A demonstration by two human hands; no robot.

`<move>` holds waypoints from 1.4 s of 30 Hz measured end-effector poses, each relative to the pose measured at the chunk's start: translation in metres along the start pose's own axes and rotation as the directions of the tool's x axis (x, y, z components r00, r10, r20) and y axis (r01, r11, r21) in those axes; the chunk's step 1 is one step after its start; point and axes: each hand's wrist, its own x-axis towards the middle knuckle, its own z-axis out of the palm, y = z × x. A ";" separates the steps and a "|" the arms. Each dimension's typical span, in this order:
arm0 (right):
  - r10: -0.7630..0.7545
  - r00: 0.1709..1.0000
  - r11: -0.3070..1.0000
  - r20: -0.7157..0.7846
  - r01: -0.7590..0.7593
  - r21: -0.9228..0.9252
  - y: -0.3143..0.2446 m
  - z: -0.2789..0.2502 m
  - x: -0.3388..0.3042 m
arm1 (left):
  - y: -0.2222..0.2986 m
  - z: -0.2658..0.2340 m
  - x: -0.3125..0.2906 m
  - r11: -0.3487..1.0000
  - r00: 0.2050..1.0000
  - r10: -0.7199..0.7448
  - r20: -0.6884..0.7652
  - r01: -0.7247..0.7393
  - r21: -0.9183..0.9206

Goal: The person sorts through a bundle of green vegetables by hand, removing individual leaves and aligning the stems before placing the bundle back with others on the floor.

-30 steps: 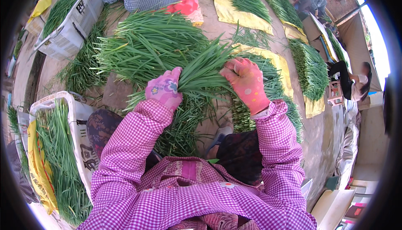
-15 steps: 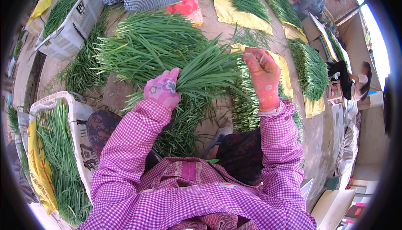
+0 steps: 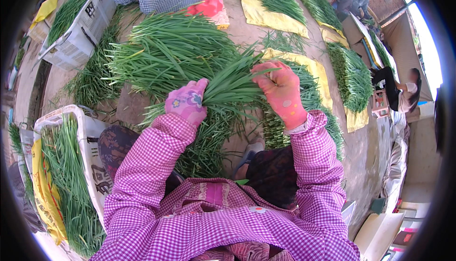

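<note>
Bunch of long green leaves (image 3: 230,85): in the head view, the only one I have on my screen, it is held up in the middle, between the two hands, its leafy ends fanning toward the right. From this far off I read it as above the loose heap of leaves (image 3: 204,149) and just beside the big pile (image 3: 175,49).

The left hand (image 3: 186,102), in a pink flowered glove, has its fingers wrapped around the bunch. The right hand (image 3: 277,92), in a redder dotted glove, is at the leafy ends, fingers drawn narrow; I cannot tell whether a leaf is caught between them.

The step looks to me like fine work at the tips. To do it well, I would keep the left grip firm enough that nothing slides, yet loose enough not to bruise the leaves. With the right I would take only a blade or two, close to the tip, and draw along their length rather than across, so that neighbours don't snap or tangle. I would also keep the tips fanned, since overlapped blades hide each other.

To the right lies a laid row of leaves (image 3: 278,132) by a yellow sheet (image 3: 324,78); at left stands a white crate (image 3: 88,142).
</note>
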 end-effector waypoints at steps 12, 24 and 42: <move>-0.050 0.998 0.970 -0.036 0.040 -0.239 0.006 -0.020 0.012 | 0.008 -0.006 -0.004 0.986 0.997 0.064 0.045 -0.070 0.148; 0.442 0.854 0.766 -0.276 -0.198 0.612 0.017 -0.032 0.019 | -0.002 0.010 -0.002 0.978 0.996 0.031 -0.085 -0.048 -0.202; 0.116 0.904 0.987 0.410 -0.059 -0.149 -0.025 0.087 -0.056 | 0.013 0.035 0.015 -0.461 0.856 -0.460 0.238 -0.001 -0.888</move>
